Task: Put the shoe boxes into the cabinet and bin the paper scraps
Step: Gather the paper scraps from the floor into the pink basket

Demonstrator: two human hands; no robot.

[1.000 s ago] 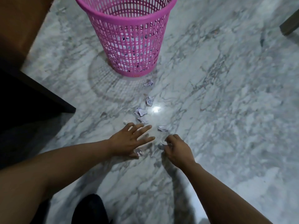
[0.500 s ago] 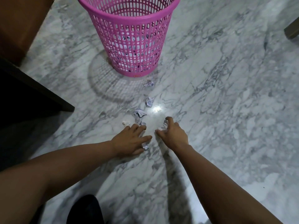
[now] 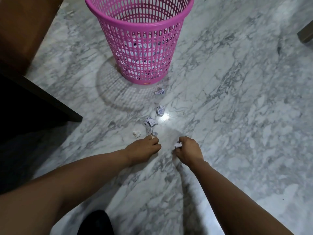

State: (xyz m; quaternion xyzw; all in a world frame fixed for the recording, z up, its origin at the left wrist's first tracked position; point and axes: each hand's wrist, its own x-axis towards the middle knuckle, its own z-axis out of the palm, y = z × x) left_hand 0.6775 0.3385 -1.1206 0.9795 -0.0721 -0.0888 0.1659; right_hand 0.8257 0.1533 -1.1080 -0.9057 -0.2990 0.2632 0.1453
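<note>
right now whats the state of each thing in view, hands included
pink basket: upright on the floor, paper inside
right hand: curled, gripping a paper scrap
left hand: fingers curled at the floor; a grip cannot be told
loose scraps: crumpled, lying on the floor between the hands and basket
white scrap: on the floor, apart to the left

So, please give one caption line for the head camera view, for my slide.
Two bare hands, left and right, gather crumpled paper scraps from grey marble floor before pink plastic lattice basket.
</note>
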